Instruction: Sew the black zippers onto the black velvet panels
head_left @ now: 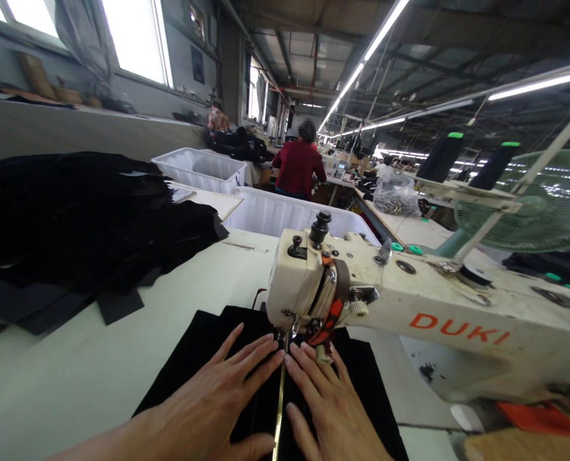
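Note:
A piece of black fabric (183,365) lies flat under the head of a cream sewing machine (289,275). Down its middle runs a narrow gold strip (279,416), which leads up to the presser foot. My left hand (217,390) rests on the fabric left of the strip, fingers stretched out and pointing at the needle area. On the other side, my right hand (323,397) lies flat with its fingertips just below the machine head. Both thumbs are held apart from the fingers. The needle tip is hidden behind the foot and fingertips.
A heap of black fabric pieces (73,230) covers the table's left side. White plastic bins (260,211) stand behind the machine. Dark thread cones (441,157) and a green fan (534,198) are at the right. A person in a dark red top (300,166) sits farther ahead.

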Motion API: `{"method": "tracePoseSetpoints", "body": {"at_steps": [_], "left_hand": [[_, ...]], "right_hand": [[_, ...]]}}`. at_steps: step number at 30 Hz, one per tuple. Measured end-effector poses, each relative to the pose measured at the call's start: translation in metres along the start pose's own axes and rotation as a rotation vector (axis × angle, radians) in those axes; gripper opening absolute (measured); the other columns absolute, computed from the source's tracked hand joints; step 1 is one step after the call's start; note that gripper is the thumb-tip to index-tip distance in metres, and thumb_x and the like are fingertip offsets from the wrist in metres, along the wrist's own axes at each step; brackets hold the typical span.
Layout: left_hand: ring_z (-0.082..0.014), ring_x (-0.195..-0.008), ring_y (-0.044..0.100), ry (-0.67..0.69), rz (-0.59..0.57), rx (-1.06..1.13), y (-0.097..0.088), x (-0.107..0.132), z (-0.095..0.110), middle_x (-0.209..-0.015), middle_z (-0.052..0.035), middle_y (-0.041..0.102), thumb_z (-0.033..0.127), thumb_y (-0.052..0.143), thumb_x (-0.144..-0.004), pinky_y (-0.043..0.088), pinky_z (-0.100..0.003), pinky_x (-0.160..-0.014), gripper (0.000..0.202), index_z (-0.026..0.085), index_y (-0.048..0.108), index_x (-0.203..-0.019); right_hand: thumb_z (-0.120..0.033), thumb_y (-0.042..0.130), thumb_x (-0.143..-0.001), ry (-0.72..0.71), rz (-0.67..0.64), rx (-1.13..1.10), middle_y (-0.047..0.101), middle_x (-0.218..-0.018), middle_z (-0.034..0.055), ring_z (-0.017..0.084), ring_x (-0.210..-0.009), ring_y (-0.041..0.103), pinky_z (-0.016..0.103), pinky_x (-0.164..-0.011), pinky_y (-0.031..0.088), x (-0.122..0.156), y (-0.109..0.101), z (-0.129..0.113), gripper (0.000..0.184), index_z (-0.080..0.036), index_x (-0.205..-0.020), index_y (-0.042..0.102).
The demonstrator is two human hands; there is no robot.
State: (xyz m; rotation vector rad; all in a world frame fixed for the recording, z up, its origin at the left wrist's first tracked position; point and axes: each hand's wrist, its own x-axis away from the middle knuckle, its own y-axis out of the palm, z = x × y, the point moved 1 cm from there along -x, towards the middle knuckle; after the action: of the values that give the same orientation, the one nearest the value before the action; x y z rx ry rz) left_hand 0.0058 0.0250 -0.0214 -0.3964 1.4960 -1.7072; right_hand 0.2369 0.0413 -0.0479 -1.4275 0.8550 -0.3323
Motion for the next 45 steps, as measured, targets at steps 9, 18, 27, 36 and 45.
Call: {"method": "tracePoseSetpoints", "body": {"at_steps": [9,18,27,36,45], "left_hand": [[-0.0296,-0.145,0.029,-0.01,-0.095,-0.036,0.008,-0.008,-0.01,-0.155,-0.0165,0.036,0.043,0.066,-0.087,0.016,-0.061,-0.116,0.08,0.019,0.029,-0.154],[-0.0321,-0.147,0.02,-0.02,-0.104,-0.008,0.006,0.059,0.064,-0.158,-0.0164,0.029,0.048,0.06,-0.092,0.022,-0.055,-0.118,0.08,0.012,0.024,-0.155],[-0.0207,-0.142,0.037,-0.01,-0.002,0.117,0.006,0.082,0.061,-0.15,-0.0029,0.047,0.007,0.042,-0.095,0.03,-0.046,-0.116,0.056,0.025,0.039,-0.148],[-0.0222,-0.142,0.035,0.099,0.008,0.035,0.013,0.085,0.073,-0.152,-0.0094,0.044,-0.005,0.038,-0.085,0.023,-0.054,-0.118,0.073,0.018,0.028,-0.153],[-0.0237,-0.143,0.033,0.149,0.022,-0.012,0.012,0.085,0.074,-0.151,-0.0125,0.045,-0.007,0.035,-0.086,0.024,-0.056,-0.117,0.068,0.013,0.031,-0.151]], "right_hand": [[-0.022,0.05,-0.095,0.059,-0.093,-0.067,0.044,-0.151,0.0035,0.024,-0.139,0.041,0.059,-0.117,0.026,-0.01,-0.017,-0.002,0.056,-0.026,-0.149,0.038],[-0.034,0.05,-0.1,0.121,-0.138,-0.275,0.053,-0.144,0.0103,0.022,-0.137,0.043,0.052,-0.12,0.022,0.033,-0.042,-0.057,0.043,-0.017,-0.14,0.051],[-0.029,0.067,-0.089,0.053,0.015,-0.289,0.061,-0.133,0.0106,0.025,-0.129,0.05,0.057,-0.118,0.025,0.068,-0.037,-0.084,0.051,-0.019,-0.137,0.052],[-0.032,0.066,-0.09,0.113,0.026,-0.38,0.065,-0.121,0.0071,0.023,-0.12,0.056,0.055,-0.119,0.024,0.067,-0.048,-0.097,0.038,-0.021,-0.125,0.059],[-0.009,0.056,-0.092,0.271,0.299,-0.373,0.067,-0.101,0.0026,0.021,-0.11,0.06,0.057,-0.114,0.033,0.067,-0.022,-0.107,0.023,-0.025,-0.106,0.065]]}}
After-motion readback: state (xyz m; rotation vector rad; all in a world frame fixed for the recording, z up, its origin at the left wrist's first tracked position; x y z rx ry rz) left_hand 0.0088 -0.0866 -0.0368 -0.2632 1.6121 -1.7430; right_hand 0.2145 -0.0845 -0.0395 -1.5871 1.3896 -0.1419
